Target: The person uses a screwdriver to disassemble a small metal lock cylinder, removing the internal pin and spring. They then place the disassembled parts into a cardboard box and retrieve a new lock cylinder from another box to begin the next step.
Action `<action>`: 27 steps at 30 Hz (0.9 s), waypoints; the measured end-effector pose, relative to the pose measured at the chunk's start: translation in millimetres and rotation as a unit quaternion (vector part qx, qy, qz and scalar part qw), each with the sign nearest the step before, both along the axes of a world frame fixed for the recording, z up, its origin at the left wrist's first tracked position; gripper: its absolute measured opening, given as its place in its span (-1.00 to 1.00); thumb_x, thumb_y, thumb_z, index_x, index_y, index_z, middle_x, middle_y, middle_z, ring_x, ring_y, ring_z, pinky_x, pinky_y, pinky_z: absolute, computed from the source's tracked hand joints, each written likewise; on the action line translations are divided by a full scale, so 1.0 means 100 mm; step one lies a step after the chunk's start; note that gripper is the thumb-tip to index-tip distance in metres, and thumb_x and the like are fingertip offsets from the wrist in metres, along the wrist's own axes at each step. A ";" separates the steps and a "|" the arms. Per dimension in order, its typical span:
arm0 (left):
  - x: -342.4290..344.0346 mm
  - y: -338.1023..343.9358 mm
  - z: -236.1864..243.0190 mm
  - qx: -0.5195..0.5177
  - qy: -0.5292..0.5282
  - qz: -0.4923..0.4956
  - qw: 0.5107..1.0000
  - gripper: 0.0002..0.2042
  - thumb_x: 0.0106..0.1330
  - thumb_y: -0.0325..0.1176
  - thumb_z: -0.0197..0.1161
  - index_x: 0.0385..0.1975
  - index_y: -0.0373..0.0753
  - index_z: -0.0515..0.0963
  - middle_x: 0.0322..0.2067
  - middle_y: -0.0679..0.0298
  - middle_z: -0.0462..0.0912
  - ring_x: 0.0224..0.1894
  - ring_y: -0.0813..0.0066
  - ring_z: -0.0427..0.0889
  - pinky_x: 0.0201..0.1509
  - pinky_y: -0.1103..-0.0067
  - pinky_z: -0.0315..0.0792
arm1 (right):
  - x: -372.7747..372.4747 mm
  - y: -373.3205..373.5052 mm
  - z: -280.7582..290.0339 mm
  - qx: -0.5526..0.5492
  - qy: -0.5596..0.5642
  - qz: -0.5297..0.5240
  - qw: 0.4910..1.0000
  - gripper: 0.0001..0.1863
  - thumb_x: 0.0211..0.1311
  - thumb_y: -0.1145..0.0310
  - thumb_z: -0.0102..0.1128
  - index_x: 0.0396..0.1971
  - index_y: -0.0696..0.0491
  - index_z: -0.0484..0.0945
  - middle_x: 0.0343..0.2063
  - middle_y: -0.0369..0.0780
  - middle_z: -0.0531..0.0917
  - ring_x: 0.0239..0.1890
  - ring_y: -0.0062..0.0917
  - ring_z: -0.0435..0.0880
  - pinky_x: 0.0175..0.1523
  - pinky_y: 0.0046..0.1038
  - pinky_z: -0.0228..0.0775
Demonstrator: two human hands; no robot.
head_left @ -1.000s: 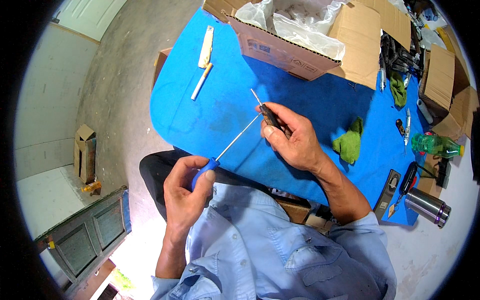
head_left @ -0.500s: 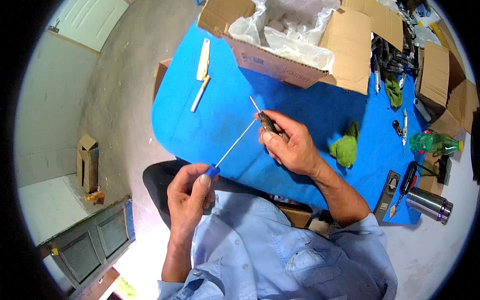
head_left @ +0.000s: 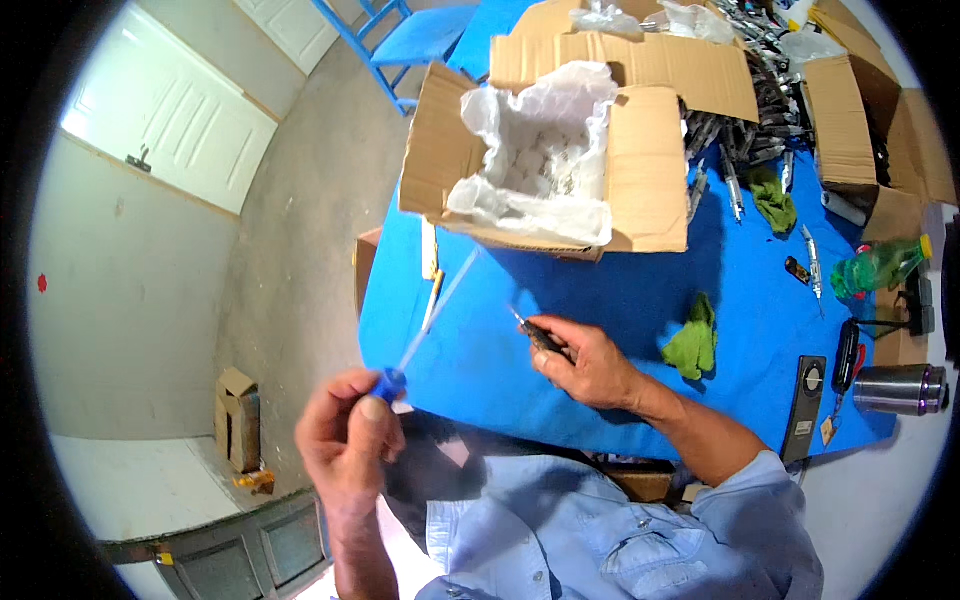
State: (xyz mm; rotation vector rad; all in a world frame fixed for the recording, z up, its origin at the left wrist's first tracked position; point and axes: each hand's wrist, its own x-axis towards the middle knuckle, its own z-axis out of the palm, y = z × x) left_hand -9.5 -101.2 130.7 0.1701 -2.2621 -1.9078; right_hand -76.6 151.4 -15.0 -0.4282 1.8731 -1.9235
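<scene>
My left hand (head_left: pixel 350 430) grips a blue-handled screwdriver (head_left: pixel 389 384) with a long thin shaft, blurred by motion and pointing up toward the open cardboard box (head_left: pixel 645 165). My right hand (head_left: pixel 585 365) is closed on a dark-handled tool (head_left: pixel 546 342) with a short thin metal tip, held over the blue mat (head_left: pixel 450 355). The two tools are apart. The box has a clear plastic liner (head_left: pixel 530 205) with small pale pieces inside. Beyond the screwdriver lie a pale flat strip (head_left: pixel 429 255) and a slim white-and-tan stick (head_left: pixel 434 300). A green cloth (head_left: pixel 690 345) lies right of my right hand.
Many metal tools (head_left: pixel 760 140) are piled at the back right beside more boxes (head_left: pixel 835 110). A green bottle (head_left: pixel 875 270), a steel cup (head_left: pixel 895 390) and a flat dark tool (head_left: pixel 805 405) line the right side. A blue chair (head_left: pixel 420 40) stands beyond the table.
My view has tilted up toward the box, showing the chair and more of the doors. The screwdriver's tip has swung up and left, away from the dark tool in my right hand.
</scene>
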 end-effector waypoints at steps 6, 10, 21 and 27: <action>-0.85 0.30 0.68 -0.182 0.067 -0.065 0.979 -0.81 0.49 -0.37 0.19 -0.09 -0.38 0.60 -0.35 0.27 0.67 -0.57 0.76 0.44 -0.55 0.77 0.24 | -0.01 0.01 0.00 0.006 0.021 -0.005 1.000 -0.58 0.35 0.37 0.19 0.16 0.20 0.51 -0.36 -0.21 0.61 -0.35 -0.60 0.54 -0.21 -0.43 0.47; -1.54 0.45 0.62 -0.464 0.141 -0.133 0.864 -0.88 0.38 -0.47 0.28 -0.18 -0.35 0.66 -0.47 0.23 0.65 -0.51 0.60 0.50 -0.44 0.59 0.37 | 0.02 -0.02 0.01 0.024 0.063 -0.011 0.998 -0.60 0.36 0.37 0.19 0.14 0.20 0.51 -0.46 -0.19 0.56 -0.45 -0.56 0.51 -0.32 -0.41 0.42; -1.75 0.38 0.52 -0.467 0.117 -0.105 0.870 -0.88 0.37 -0.45 0.28 -0.19 -0.34 0.68 -0.48 0.28 0.64 -0.51 0.59 0.51 -0.41 0.61 0.39 | -0.02 0.01 0.06 0.024 0.069 -0.029 0.997 -0.59 0.29 0.39 0.21 0.12 0.19 0.52 -0.34 -0.02 0.69 -0.33 -0.26 0.69 -0.15 -0.28 0.53; -1.25 0.34 0.62 -0.246 0.076 0.000 0.966 -0.87 0.42 -0.48 0.24 -0.12 -0.36 0.61 -0.44 0.35 0.59 -0.53 0.76 0.43 -0.49 0.75 0.23 | -0.06 0.08 0.01 0.002 0.006 -0.013 1.000 -0.58 0.40 0.32 0.14 0.18 0.19 0.48 -0.29 -0.10 0.65 -0.26 -0.38 0.66 -0.06 -0.31 0.52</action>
